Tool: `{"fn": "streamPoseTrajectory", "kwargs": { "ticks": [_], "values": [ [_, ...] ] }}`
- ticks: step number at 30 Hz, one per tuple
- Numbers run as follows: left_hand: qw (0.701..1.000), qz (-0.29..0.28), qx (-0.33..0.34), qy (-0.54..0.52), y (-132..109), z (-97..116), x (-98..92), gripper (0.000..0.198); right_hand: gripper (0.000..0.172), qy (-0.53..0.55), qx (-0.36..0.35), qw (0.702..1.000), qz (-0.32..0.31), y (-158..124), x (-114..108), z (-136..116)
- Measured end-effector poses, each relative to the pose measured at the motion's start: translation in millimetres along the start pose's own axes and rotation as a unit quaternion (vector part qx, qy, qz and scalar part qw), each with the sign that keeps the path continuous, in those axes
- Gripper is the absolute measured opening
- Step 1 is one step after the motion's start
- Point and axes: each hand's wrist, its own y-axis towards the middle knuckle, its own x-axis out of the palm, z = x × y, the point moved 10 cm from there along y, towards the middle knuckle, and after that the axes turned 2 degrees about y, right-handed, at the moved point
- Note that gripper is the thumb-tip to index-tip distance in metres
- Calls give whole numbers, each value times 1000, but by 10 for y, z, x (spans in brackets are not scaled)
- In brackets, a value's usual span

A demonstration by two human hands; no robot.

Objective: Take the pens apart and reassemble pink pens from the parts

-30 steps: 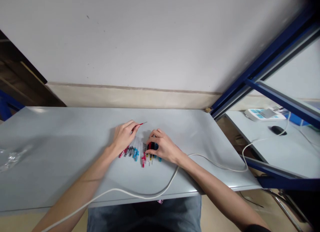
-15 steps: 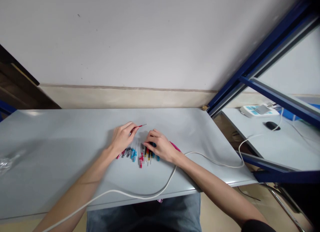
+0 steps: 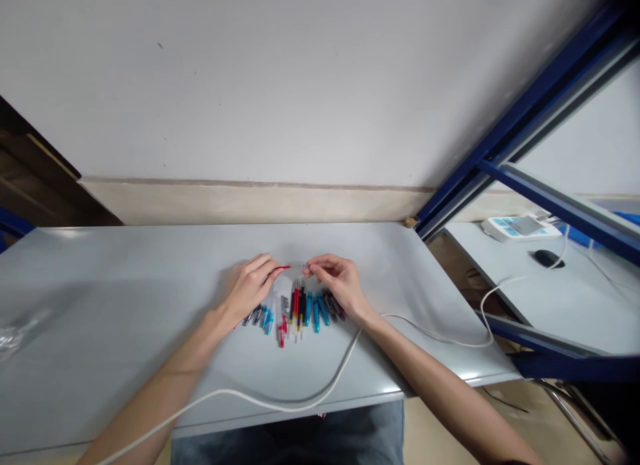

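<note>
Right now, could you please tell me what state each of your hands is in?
Left hand: closed, pinching a thin red refill.
Right hand: fingertips pinched shut by the refill's tip; what they hold cannot be told.

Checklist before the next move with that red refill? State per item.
1. Left hand pinches the red refill between thumb and finger: ok.
2. Right hand fingertips meet the refill's free end; whether they pinch something clear there: cannot tell.
3. Pen parts lie in a row on the table, away from its edge: ok.
4. White cable passes by the right wrist, not over the pen parts: ok.
5. Refill tip undamaged: cannot tell.
</note>
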Motion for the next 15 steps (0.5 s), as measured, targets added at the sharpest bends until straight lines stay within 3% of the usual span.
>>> {"fn": "streamPoseTrajectory", "kwargs": {
  "ticks": [15],
  "values": [
    [998,-14,52,41,-3,161,31,27,20,-36,4,998,-53,-34,118,6]
  ]
}}
